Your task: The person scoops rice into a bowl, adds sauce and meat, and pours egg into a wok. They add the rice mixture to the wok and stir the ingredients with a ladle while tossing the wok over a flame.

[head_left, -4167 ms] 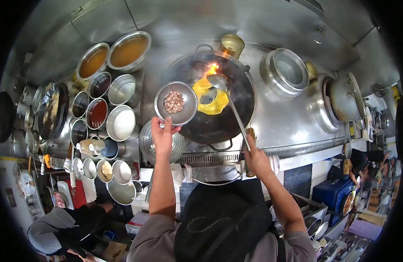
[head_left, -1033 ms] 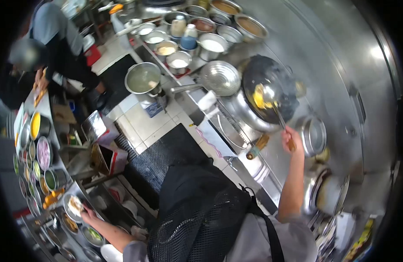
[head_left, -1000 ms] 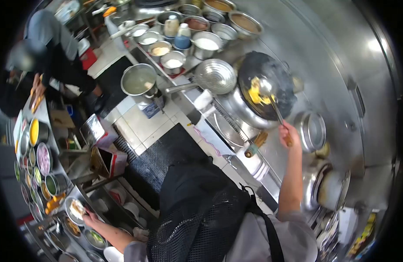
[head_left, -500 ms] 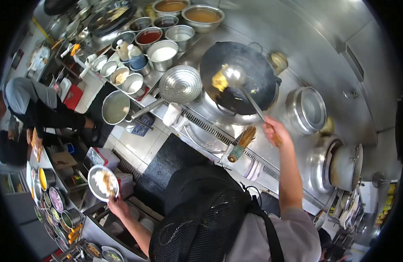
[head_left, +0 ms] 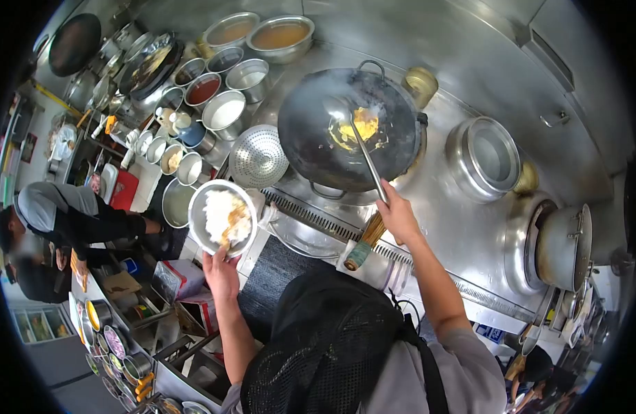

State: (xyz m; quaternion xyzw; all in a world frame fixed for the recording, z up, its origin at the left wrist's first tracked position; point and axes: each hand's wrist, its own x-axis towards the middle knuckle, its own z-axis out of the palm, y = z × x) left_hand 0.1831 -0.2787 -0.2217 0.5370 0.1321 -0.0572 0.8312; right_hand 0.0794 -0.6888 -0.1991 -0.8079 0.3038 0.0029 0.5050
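Observation:
My left hand (head_left: 221, 274) grips the near rim of a metal bowl (head_left: 196, 224) and holds it up beside the stove's front edge. White rice (head_left: 221, 212) with a brownish patch fills the bowl. My right hand (head_left: 399, 212) is closed around the handle of a ladle (head_left: 368, 160). The ladle's head reaches into a large black wok (head_left: 301, 141), at the left of some yellow cooked egg (head_left: 365, 125). Smoke or steam rises from the wok. A bamboo brush (head_left: 365, 243) lies below my right hand on the stove's edge.
A perforated strainer (head_left: 259, 156) rests left of the wok. Metal sauce pots (head_left: 225, 114) and two wide bowls (head_left: 280, 33) crowd the back left. Stacked metal basins (head_left: 482, 155) and a tall pot (head_left: 565, 245) stand right. A co-worker (head_left: 63, 214) bends over a counter at far left.
My left hand has raised the rice bowl up and rightward, closer to the wok. The egg now lies lower in the wok, right of the ladle's head. The camera view has shifted.

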